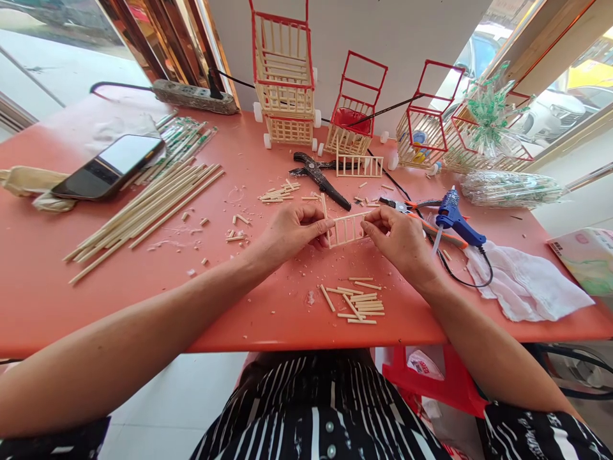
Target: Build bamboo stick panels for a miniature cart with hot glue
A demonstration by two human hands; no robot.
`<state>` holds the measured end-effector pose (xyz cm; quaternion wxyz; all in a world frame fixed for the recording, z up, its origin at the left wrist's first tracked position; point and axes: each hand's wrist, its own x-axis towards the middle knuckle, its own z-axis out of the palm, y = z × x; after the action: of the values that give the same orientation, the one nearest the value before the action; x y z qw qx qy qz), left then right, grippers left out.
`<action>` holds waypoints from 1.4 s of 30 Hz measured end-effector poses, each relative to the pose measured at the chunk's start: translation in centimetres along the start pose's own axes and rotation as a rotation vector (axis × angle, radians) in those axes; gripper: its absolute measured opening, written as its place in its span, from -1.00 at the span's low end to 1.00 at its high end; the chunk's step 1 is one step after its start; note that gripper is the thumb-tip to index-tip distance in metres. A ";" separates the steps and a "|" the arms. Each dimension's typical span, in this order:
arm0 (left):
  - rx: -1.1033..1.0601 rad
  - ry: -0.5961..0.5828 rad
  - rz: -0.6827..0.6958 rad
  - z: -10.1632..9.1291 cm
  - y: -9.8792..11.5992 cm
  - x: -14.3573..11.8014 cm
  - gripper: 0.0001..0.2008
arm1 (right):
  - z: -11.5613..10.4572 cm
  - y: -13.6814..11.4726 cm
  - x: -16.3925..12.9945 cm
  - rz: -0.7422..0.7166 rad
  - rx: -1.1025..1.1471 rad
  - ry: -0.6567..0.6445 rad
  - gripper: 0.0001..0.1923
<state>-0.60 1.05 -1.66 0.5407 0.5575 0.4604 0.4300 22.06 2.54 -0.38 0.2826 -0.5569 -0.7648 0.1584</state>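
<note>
Between my hands, just above the orange table [230,306], is a small ladder-like frame of wooden sticks [345,231]. My left hand [304,229] pinches its left end, where a longer stick slants upward. The right end is pinched in the fingers of my right hand [395,236]. Below the frame lies a loose pile of short cut sticks [364,303]. More short pieces [281,193] lie beyond my left hand. A similar stick frame [359,166] rests farther back beside black-handled cutters [320,176]. Orange-handled pliers [412,207] lie just past my right hand.
A blue glue gun [454,220] stands at right near a white cloth [527,281]. Long sticks [148,211] and a phone [112,163] lie at left. Small stick-built carts [285,76] line the back wall, with a power strip [191,96] to their left.
</note>
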 end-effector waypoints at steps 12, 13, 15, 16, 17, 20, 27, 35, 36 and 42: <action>-0.033 0.005 -0.020 0.1 0.2 0.0 -0.74 | 0.1 0.1 0.0 -0.025 0.018 0.004 -0.91; -0.042 0.007 -0.020 0.1 0.2 0.0 -0.74 | 0.0 0.0 -0.1 -0.034 0.021 0.008 -0.91; -0.064 0.022 -0.021 0.0 0.0 0.1 -0.73 | -0.2 -0.2 -0.3 -0.068 0.033 0.010 -0.91; -0.074 0.032 -0.022 -0.1 -0.1 0.2 -0.73 | -0.2 -0.4 -0.5 -0.093 0.040 0.006 -0.91; -0.081 0.042 -0.023 -0.2 -0.2 0.3 -0.73 | -0.3 -0.6 -0.6 -0.122 0.044 -0.002 -0.92; -0.084 0.083 -0.022 -0.5 -0.3 0.5 -0.75 | -0.2 -0.9 -0.9 -0.206 0.046 -0.046 -0.92; -0.092 0.118 -0.010 -0.8 -0.1 0.4 -0.75 | -0.9 -0.9 -1.1 -0.355 0.034 -0.428 -0.93; -0.086 0.110 -0.028 -1.0 -0.4 0.9 -0.76 | -4.3 -1.6 -1.8 -0.395 -0.207 -0.737 -0.97; -0.086 0.108 -0.020 -1.0 -0.5 0.9 -0.76 | -4.4 -1.7 -2.0 -0.399 -0.248 -0.745 -0.96; -0.066 0.091 0.004 -0.9 -0.8 1.0 -0.68 | -4.1 -1.9 -3.2 -0.467 -0.394 -0.623 -0.86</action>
<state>-1.33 2.24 -2.40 0.5366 0.5202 0.4688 0.4708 23.83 -1.43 3.12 -0.0452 -0.3378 -0.9346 0.1018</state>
